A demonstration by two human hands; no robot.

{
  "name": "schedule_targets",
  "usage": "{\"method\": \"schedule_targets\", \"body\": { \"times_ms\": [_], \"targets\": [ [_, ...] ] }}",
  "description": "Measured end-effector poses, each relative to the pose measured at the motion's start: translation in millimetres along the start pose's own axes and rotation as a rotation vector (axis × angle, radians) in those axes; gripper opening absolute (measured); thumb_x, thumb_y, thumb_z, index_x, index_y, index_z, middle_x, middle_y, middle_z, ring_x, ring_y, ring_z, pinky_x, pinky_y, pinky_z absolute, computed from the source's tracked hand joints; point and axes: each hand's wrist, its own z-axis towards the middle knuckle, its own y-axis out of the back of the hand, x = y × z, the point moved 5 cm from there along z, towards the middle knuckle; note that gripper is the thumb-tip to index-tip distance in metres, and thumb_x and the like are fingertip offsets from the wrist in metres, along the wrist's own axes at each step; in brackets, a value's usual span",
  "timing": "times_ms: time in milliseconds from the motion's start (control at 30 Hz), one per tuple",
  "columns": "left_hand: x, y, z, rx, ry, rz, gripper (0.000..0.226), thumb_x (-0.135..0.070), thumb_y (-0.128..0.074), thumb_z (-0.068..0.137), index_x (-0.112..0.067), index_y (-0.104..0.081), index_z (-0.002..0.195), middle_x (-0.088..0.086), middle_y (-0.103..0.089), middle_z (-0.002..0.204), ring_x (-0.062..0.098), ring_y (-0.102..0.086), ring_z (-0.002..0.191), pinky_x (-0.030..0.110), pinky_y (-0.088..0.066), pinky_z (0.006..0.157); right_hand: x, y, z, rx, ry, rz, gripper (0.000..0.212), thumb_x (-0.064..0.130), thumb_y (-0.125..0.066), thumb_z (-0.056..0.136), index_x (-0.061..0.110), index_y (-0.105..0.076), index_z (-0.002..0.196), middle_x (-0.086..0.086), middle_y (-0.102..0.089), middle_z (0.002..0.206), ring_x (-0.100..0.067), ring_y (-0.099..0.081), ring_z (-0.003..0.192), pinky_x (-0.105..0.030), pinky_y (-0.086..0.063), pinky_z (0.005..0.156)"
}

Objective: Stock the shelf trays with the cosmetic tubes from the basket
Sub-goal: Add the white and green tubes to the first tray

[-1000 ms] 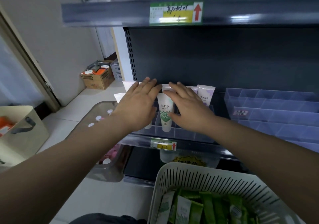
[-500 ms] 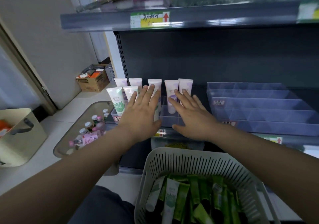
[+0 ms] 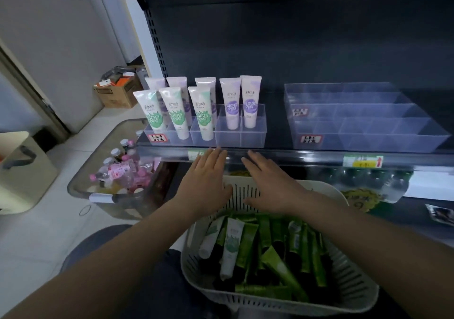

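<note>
A clear compartment tray [image 3: 253, 137] on the shelf holds upright tubes: three white-and-green tubes [image 3: 178, 112] in front on the left, and white-and-purple tubes [image 3: 231, 102] behind and to the right. My left hand [image 3: 208, 178] and my right hand [image 3: 267, 181] hover flat, fingers straight, just below the shelf's front edge and above the far rim of the white slotted basket [image 3: 353, 291]. Both hands hold nothing. The basket is full of green tubes [image 3: 282, 267] and a few white ones [image 3: 231, 247].
A second clear tray [image 3: 363, 119] stands on the shelf to the right, with nothing in its compartments. On the floor at left sit a grey bin of small bottles [image 3: 118, 173], a cardboard box [image 3: 118, 92] and a beige container [image 3: 22, 171].
Both hands have drawn back from the tubes in the tray to below the shelf edge, over the basket. The view has pulled back and tilted down.
</note>
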Motion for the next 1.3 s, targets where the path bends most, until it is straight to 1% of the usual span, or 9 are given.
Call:
{"method": "schedule_targets", "body": {
  "times_ms": [100,233,367,500,733,967,1067,1233,1300],
  "targets": [
    [0.5,-22.5,-3.1,0.069,0.019,-0.055,0.069,-0.037,-0.047,0.091,-0.009,-0.019,0.147,0.007,-0.024,0.152,0.021,-0.020,0.142,0.031,-0.018,0.117,-3.7,-21.2,-3.6,0.064,-0.020,0.062,0.098,0.048,-0.062,0.083,0.015,0.002,0.150,-0.002,0.009,0.158,-0.019,0.005,0.146,-0.029,-0.001,0.116],
    [6.8,-53.2,-1.3,0.190,0.055,-0.133,0.051,-0.027,-0.050,0.089,-0.011,-0.037,0.136,0.005,-0.040,0.139,0.022,-0.038,0.129,0.034,-0.037,0.105,-10.6,-49.4,-2.9,0.115,-0.051,0.152,0.093,0.044,-0.065,0.081,0.015,-0.009,0.149,-0.003,-0.012,0.156,-0.020,-0.016,0.141,-0.031,-0.017,0.118],
    [17.5,-93.6,4.9,0.400,0.101,-0.115,0.048,-0.016,-0.051,0.090,-0.011,-0.036,0.136,0.007,-0.041,0.139,0.026,-0.045,0.124,0.038,-0.043,0.097,-20.6,-85.3,2.8,0.231,-0.123,0.183,0.084,0.046,-0.063,0.081,0.014,-0.022,0.146,-0.004,-0.027,0.149,-0.020,-0.030,0.134,-0.037,-0.032,0.111],
    [25.3,-131.0,12.6,0.551,0.071,-0.028,0.043,-0.011,-0.054,0.089,-0.009,-0.043,0.131,0.011,-0.048,0.132,0.027,-0.050,0.119,0.036,-0.044,0.097,-29.1,-114.1,11.9,0.301,-0.185,0.223,0.064,0.044,-0.064,0.079,0.015,-0.042,0.131,-0.004,-0.042,0.127,-0.020,-0.045,0.117,-0.037,-0.045,0.096],
    [31.7,-190.5,17.9,0.689,0.115,-0.045,0.038,-0.008,-0.046,0.093,-0.008,-0.048,0.131,0.013,-0.054,0.128,0.029,-0.052,0.117,0.035,-0.042,0.095,-38.1,-156.0,32.0,0.347,-0.236,0.291,0.059,0.041,-0.066,0.082,0.013,-0.044,0.129,-0.005,-0.043,0.125,-0.020,-0.044,0.116,-0.032,-0.045,0.092],
    [35.0,-225.3,32.5,0.682,0.121,0.014,0.031,-0.007,-0.042,0.094,-0.005,-0.054,0.123,0.013,-0.056,0.125,0.029,-0.053,0.115,0.038,-0.043,0.100,-43.4,-192.0,48.4,0.415,-0.267,0.278,0.049,0.040,-0.063,0.083,0.010,-0.048,0.119,-0.009,-0.044,0.120,-0.024,-0.046,0.111,-0.037,-0.047,0.088],
    [31.5,-228.4,44.9,0.607,0.107,0.032,0.027,-0.008,-0.044,0.094,-0.004,-0.058,0.117,0.013,-0.059,0.120,0.028,-0.056,0.112,0.036,-0.045,0.097,-43.6,-202.6,53.1,0.413,-0.268,0.279,0.050,0.038,-0.064,0.082,0.008,-0.048,0.120,-0.011,-0.044,0.122,-0.026,-0.045,0.112,-0.039,-0.047,0.088],
    [26.3,-248.6,48.2,0.636,0.055,0.059,0.026,-0.010,-0.043,0.095,-0.005,-0.061,0.113,0.012,-0.062,0.117,0.027,-0.058,0.109,0.036,-0.047,0.095,-43.8,-209.0,56.3,0.358,-0.252,0.273,0.046,0.035,-0.065,0.083,0.009,-0.048,0.117,-0.012,-0.044,0.119,-0.027,-0.047,0.107,-0.031,-0.042,0.074],
    [28.6,-255.1,47.2,0.663,0.062,0.048,0.027,-0.011,-0.041,0.097,-0.005,-0.059,0.115,0.013,-0.060,0.121,0.028,-0.056,0.113,0.036,-0.045,0.097,-43.9,-210.0,56.6,0.340,-0.242,0.273,0.047,0.034,-0.065,0.083,0.008,-0.048,0.119,-0.013,-0.044,0.120,-0.027,-0.046,0.109,-0.031,-0.041,0.076]
  ]
}}
